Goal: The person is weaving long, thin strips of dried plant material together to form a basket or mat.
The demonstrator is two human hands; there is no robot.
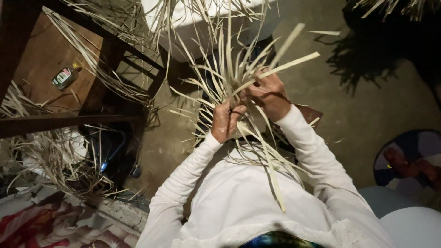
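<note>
Both hands grip the strip bundle [239, 87]: left hand [226, 120] fisted low, right hand [268, 94] pinching a strip higher. Strips look light, springy, brittle; hold near the woven centre.

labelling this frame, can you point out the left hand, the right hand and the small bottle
left hand [226, 121], head view, back of the hand
right hand [271, 95], head view, back of the hand
small bottle [65, 76], head view, its labelled body

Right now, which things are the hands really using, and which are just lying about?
In use:
left hand
right hand
bundle of pale leaf strips, held by both

Lying about:
small bottle on the wooden table
loose strips on the floor
round patterned mat
</note>
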